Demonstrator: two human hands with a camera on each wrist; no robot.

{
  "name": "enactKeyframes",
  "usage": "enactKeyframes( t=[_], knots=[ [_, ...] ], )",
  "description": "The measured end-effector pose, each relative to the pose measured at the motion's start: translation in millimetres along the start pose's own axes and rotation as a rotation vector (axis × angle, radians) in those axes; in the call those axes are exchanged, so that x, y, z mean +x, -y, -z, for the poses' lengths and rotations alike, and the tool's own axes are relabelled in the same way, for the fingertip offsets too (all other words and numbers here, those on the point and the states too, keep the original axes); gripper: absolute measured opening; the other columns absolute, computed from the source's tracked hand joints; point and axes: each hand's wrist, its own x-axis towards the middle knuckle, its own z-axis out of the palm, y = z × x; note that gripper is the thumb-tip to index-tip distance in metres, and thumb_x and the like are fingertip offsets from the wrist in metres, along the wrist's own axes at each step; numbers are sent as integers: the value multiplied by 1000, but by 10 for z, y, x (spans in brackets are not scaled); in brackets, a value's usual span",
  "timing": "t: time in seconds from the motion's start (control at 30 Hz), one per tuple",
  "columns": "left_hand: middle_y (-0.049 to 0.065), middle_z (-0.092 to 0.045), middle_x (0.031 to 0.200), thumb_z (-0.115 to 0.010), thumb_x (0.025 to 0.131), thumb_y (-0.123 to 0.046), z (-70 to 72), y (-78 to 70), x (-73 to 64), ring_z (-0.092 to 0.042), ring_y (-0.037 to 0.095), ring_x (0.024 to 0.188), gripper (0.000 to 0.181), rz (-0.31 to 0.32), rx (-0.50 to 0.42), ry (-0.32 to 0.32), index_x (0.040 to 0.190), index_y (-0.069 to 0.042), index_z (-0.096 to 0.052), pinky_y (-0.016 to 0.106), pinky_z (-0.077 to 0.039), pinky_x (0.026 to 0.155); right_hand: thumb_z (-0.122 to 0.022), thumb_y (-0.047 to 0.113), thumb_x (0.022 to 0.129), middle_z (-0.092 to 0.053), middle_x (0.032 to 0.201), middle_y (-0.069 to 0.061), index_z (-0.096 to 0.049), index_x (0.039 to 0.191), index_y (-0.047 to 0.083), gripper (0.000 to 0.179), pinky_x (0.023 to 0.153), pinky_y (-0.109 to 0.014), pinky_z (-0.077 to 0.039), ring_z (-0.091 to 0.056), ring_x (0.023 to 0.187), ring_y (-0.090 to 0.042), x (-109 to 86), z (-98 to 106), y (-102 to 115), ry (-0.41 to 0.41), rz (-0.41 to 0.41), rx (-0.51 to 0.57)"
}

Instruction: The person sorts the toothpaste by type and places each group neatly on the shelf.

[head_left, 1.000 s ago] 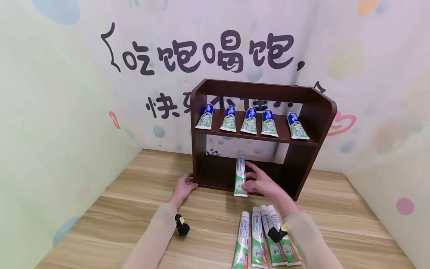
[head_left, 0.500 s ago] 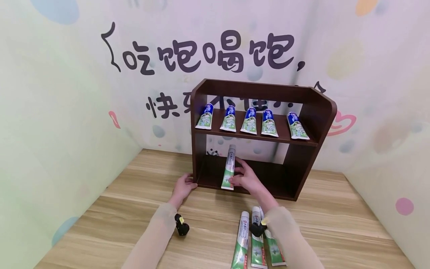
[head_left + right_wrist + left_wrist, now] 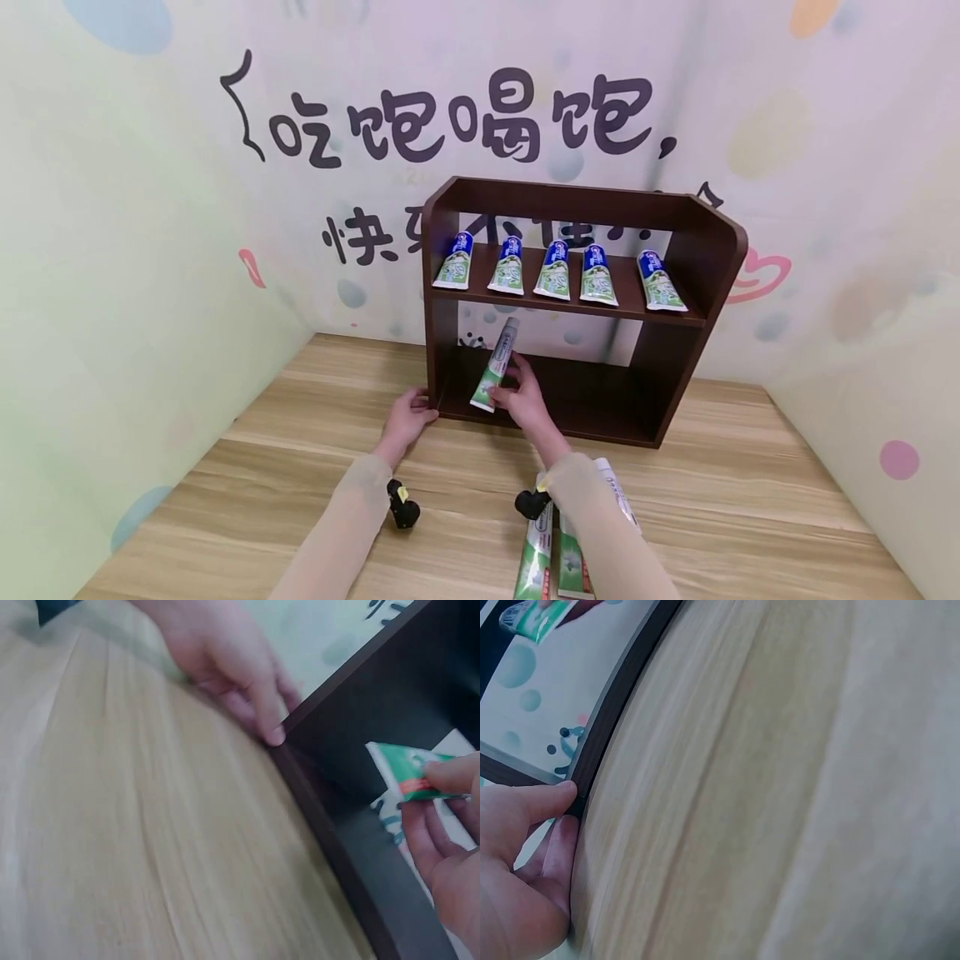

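The right hand [image 3: 522, 404] pinches a tilted green-and-white toothpaste tube [image 3: 495, 365] between its fingers [image 3: 450, 776], at the left of a dark brown wooden shelf unit's [image 3: 570, 197] lower compartment; the left hand [image 3: 406, 422] grips the unit's lower left corner

worktop [image 3: 285, 467]: smooth wood-grain surface. shelf unit [image 3: 555, 200]: dark wood-look boards, smooth, low sheen. held tube [image 3: 498, 360]: smooth plastic, slightly glossy. sleeve [image 3: 330, 521]: matt cloth.
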Motion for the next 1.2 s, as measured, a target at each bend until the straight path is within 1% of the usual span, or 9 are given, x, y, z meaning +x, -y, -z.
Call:
enactKeyframes(
  t=[0.23,0.37,0.47,0.67,0.77,0.93,1.07,1.1,1.2],
  knots=[
    [35,-64,116,-65,85,5,39,14,8,-64,45,111,48,-7,6,1,131,12,-52,47,-55,94,-59,-6,90,-46,139,-25,-20,155,12,78,69,-41,-62,-67,83,-20,132,-122,-148,10,9,-26],
    [34,-64,117,-65,86,4,50,16,5,-64,45,112,48,-2,10,-11,132,10,-52,48,-55,94,-59,-5,89,-45,141,-26,-19,156,11,80,71,-42,-61,-65,82,-17,181,-204,-183,26,5,5],
    [35,-64,118,-65,86,5,43,18,-6,-64,45,112,49,0,10,-2,132,11,-52,47,-55,94,-60,-9,86,-44,141,-29,-16,156,6,85,73,-45,-60,-64,83,-19,143,-250,-144,44,-4,34],
    [35,-63,118,-65,86,5,14,30,-2,-63,45,112,49,-11,7,11,132,12,-51,47,-55,95,-62,-14,80,-40,145,-33,-8,157,3,96,74,-34,-59,-63,105,-40,122,-265,-134,77,-4,33],
    [35,-63,119,-64,87,4,4,16,10,-63,45,113,49,-16,1,10,133,12,-50,48,-54,97,-65,-14,79,-40,144,-32,-8,158,5,99,76,-31,-57,-62,109,-44,174,-230,-229,66,10,-22],
    [35,-64,117,-65,86,4,0,-28,3,-64,45,110,48,-28,8,6,131,13,-51,47,-55,94,-70,-11,78,-45,141,-27,-9,159,11,103,78,-31,-58,-67,103,-35,212,-189,-359,55,24,-179],
    [36,-63,117,-66,86,4,2,-55,-14,-64,45,111,49,-25,-11,16,132,13,-51,47,-55,94,-71,-10,77,-50,138,-25,-12,159,12,103,77,-33,-59,-69,97,-32,181,-222,-369,49,44,-246],
    [35,-63,117,-66,86,4,5,-45,-11,-64,45,112,50,-21,-26,20,132,13,-51,47,-55,95,-71,-10,76,-51,136,-25,-14,159,12,103,77,-33,-59,-69,95,-32,170,-238,-370,44,50,-260],
    [35,-65,113,-68,84,2,24,83,52,-66,44,108,49,-62,-62,25,129,12,-53,47,-57,92,-71,-10,76,-53,134,-25,-16,158,11,101,76,-31,-59,-69,93,-30,141,-301,-378,33,77,-312]
  ],
)
